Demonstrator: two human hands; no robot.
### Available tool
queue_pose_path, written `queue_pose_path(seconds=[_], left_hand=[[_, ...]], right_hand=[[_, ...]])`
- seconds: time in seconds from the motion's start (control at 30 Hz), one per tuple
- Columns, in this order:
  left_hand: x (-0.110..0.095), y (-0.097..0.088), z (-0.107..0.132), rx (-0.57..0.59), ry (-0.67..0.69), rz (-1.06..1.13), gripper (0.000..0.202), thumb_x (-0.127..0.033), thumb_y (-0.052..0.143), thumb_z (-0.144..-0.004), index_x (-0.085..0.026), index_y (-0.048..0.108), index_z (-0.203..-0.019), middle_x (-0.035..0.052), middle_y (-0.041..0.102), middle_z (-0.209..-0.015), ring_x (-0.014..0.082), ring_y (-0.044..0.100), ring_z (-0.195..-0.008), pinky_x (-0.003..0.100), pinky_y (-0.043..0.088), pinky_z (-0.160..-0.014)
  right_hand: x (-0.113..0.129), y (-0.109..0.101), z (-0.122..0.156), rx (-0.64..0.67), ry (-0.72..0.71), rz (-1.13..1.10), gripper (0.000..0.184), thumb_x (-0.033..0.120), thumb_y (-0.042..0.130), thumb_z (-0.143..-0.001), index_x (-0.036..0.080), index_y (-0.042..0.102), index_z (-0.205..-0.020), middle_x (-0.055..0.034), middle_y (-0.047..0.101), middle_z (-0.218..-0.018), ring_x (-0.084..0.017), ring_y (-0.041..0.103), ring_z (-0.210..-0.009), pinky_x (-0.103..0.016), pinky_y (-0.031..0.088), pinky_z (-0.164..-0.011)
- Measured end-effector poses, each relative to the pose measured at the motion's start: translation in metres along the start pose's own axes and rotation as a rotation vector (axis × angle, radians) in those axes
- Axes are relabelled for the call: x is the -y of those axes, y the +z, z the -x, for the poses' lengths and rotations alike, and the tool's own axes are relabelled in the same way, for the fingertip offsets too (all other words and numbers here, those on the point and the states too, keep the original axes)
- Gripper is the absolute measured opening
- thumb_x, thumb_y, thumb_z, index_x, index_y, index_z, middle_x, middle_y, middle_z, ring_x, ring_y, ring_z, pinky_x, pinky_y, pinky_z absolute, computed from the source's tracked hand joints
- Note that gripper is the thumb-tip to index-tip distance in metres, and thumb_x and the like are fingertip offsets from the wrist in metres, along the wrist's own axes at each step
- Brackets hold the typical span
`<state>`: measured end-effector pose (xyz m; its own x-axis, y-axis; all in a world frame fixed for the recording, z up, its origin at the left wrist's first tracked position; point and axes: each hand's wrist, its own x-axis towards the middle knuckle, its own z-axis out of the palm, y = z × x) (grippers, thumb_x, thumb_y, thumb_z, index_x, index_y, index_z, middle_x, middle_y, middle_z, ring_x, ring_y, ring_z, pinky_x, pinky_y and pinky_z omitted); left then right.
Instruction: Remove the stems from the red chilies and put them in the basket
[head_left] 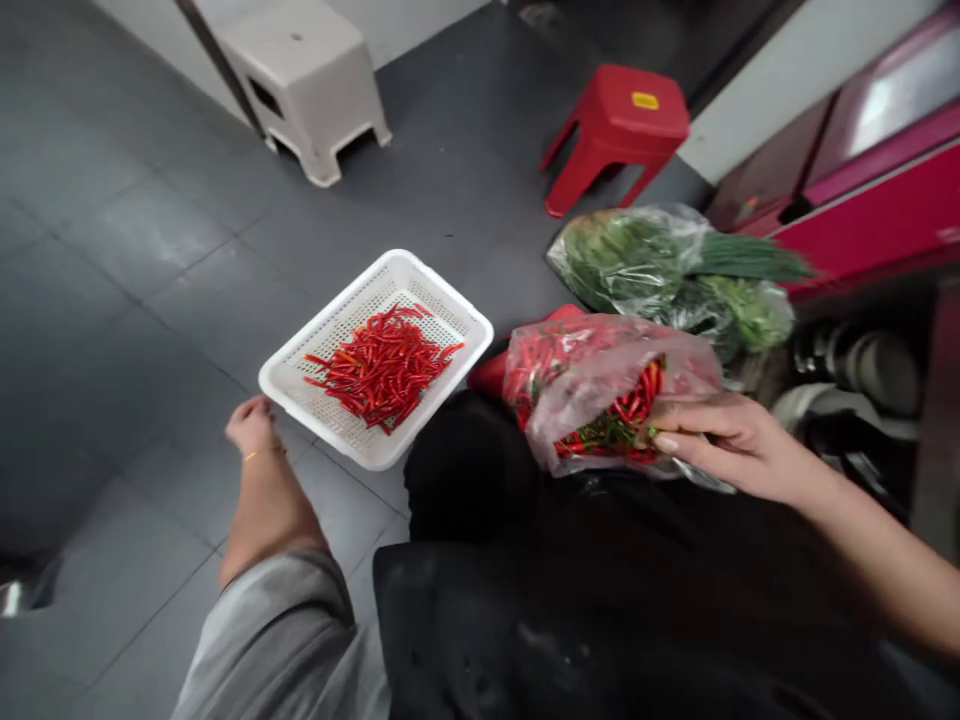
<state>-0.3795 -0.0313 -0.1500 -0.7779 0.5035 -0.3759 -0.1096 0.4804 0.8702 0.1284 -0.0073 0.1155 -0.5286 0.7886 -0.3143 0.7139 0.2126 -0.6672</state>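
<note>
A white perforated plastic basket (375,462) stands on the floor with a heap of red chili peppers (386,365) inside. My left hand (253,425) is beside its left corner, the fingers curled in and blurred; what they hold, if anything, is hidden. To the right, by my dark-clad lap, lies an open clear plastic bag (577,350) full of red chili peppers with green stems. At the bag's mouth my right hand (720,440) has its thumb and fingers pinched together on a chili pepper by its green stem; most of that pepper is hidden.
Bagged leafy greens (630,255) and long green stalks (750,256) lie behind the chili bag. A red stool (634,110) and a beige stool (300,70) stand farther back on grey floor tiles (150,250). Pots and bowls (862,375) sit beneath a pink-fronted cabinet (885,210) at right.
</note>
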Motion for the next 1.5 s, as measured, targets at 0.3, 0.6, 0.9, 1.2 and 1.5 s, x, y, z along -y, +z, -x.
queue_pose_path(seconds=[0.3, 0.6, 0.9, 1.2, 1.5], left_hand=[[-0.055, -0.067, 0.067, -0.076, 0.286, 0.127, 0.009, -0.017, 0.061, -0.061, -0.026, 0.061, -0.061, -0.0178, 0.061, -0.054, 0.005, 0.06, -0.062, 0.02, 0.054, -0.061], [-0.154, 0.088, 0.329, 1.406, 1.134, -0.548, 0.027, -0.03, 0.051, -0.091, -0.023, 0.067, -0.112, 0.0054, 0.071, -0.11, 0.0185, 0.066, -0.101, 0.035, 0.052, -0.092], [-0.174, 0.223, 0.317, 0.646, 1.576, -1.0, 0.065, -0.028, 0.054, -0.084, -0.008, 0.038, -0.143, 0.024, 0.03, -0.153, 0.0368, 0.02, -0.145, 0.054, 0.023, -0.114], [-0.16, 0.224, 0.385, 0.846, 1.222, -0.983, 0.038, -0.041, 0.047, -0.089, -0.013, 0.069, -0.104, 0.0165, 0.069, -0.098, 0.0315, 0.063, -0.101, 0.044, 0.046, -0.092], [-0.132, 0.2, 0.369, 0.862, 1.319, -1.173, 0.056, -0.052, 0.034, -0.093, -0.012, 0.073, -0.088, 0.0168, 0.071, -0.091, 0.0264, 0.065, -0.094, 0.037, 0.047, -0.087]], right_hand=[[-0.087, 0.017, 0.062, -0.126, 0.141, 0.11, 0.035, 0.04, 0.051, -0.089, 0.018, 0.066, -0.112, -0.0071, 0.069, -0.096, -0.019, 0.065, -0.085, -0.03, 0.051, -0.079], [-0.179, 0.059, 0.032, 0.021, 0.353, 0.423, 0.054, 0.022, 0.056, -0.086, 0.016, 0.048, -0.138, -0.0178, 0.056, -0.132, -0.025, 0.064, -0.105, -0.034, 0.047, -0.092], [-0.19, 0.023, 0.045, -0.306, 0.381, 0.486, 0.035, 0.027, 0.038, -0.096, 0.016, 0.068, -0.111, -0.0134, 0.069, -0.113, -0.023, 0.064, -0.104, -0.031, 0.045, -0.093], [-0.171, 0.06, -0.002, -0.189, 0.408, 0.289, 0.023, 0.033, 0.057, -0.086, 0.015, 0.071, -0.085, -0.0107, 0.073, -0.093, -0.02, 0.067, -0.087, -0.025, 0.047, -0.072], [-0.155, 0.094, 0.062, -0.263, 0.368, -0.52, 0.027, 0.037, 0.056, -0.083, 0.022, 0.045, -0.064, 0.0058, 0.052, -0.046, -0.012, 0.051, -0.039, -0.021, 0.036, -0.04]])
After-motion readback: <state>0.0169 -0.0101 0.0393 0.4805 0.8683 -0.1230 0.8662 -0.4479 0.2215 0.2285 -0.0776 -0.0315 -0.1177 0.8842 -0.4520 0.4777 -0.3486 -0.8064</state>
